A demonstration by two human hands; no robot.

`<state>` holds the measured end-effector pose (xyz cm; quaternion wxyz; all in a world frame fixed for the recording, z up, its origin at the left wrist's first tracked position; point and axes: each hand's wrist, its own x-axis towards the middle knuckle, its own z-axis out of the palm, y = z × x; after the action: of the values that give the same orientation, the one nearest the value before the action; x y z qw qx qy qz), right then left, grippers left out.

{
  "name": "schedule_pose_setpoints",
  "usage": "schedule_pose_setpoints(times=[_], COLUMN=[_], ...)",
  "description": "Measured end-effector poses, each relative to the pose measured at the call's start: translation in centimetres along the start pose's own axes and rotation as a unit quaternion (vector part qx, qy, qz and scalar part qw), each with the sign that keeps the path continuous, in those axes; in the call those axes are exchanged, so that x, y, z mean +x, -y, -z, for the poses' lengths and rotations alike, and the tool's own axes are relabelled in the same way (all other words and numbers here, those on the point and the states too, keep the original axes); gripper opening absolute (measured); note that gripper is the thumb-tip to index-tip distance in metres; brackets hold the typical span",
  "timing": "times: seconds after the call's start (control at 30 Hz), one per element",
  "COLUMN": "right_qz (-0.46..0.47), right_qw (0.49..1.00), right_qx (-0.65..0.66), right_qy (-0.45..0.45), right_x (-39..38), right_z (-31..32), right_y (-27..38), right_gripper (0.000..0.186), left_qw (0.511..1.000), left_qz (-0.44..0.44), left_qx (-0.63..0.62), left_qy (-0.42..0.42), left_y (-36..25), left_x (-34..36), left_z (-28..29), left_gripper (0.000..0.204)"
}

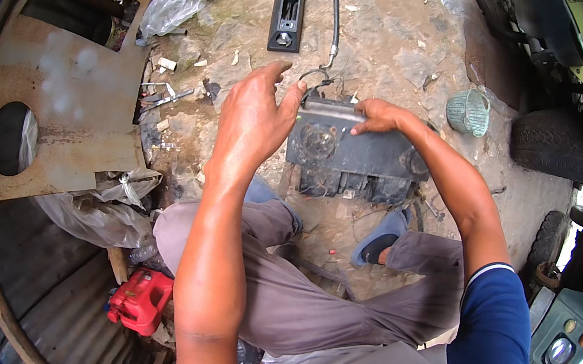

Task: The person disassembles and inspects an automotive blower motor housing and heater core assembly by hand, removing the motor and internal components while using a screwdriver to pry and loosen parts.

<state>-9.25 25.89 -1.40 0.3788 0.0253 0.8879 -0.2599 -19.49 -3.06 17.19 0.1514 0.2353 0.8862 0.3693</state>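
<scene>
- The left hand point(253, 117) is raised with its thumb and forefinger parted; its thumb tip is right by a looped dark wire point(325, 82), and I cannot tell whether they touch.
- The right hand point(380, 116) grasps the upper edge of a dark, boxy unit point(357, 145), thumb on its broad face.
- That dirty unit sits tilted under the right hand, to the lower right of the left hand.
- Beyond both hands, a dark hose point(337, 10) lies on the rough ground, just beside a long black panel point(289, 9) with a recess.
- Well to the right of the right hand is a pale green basket point(466, 118).
- Left of the left hand are a slim metal tool point(174, 99) and, farther out, a rusty metal sheet point(65, 86) with a round hole.
- Nearer the body, left of the left forearm, is a red jerrycan point(144, 303).
</scene>
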Motion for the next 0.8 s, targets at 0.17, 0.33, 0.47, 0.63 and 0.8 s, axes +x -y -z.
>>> schedule_pose_setpoints(times=[0.17,0.33,0.47,0.63,0.8], right_qz=[0.0,0.043,0.005,-0.073,-0.126], right_qw=[1.0,0.999,0.996,0.974,0.939], right_qx=[-0.029,-0.016,0.036,-0.026,-0.014], right_qy=[0.013,-0.009,-0.082,-0.214,-0.32], right_x=[-4.2,-7.9,-11.2,-12.9,-11.0], right_z=[-2.1,-1.7,-0.6,-0.3,-4.3], right_y=[4.0,6.5,6.6,7.0,8.1], right_gripper=[0.044,0.038,0.034,0.031,0.027], left_qw=[1.0,1.0,1.0,1.0,1.0], left_qz=[0.0,-0.002,-0.004,-0.013,-0.01], left_qx=[-0.008,-0.009,-0.013,-0.01,0.002], left_qy=[-0.002,0.004,-0.008,-0.012,0.026], left_y=[-0.5,-0.6,-0.4,0.1,-0.2], left_x=[-0.1,-0.3,-0.7,-0.9,-1.1], left_z=[0.3,0.4,0.5,0.1,-1.9], left_gripper=[0.048,0.048,0.049,0.049,0.044])
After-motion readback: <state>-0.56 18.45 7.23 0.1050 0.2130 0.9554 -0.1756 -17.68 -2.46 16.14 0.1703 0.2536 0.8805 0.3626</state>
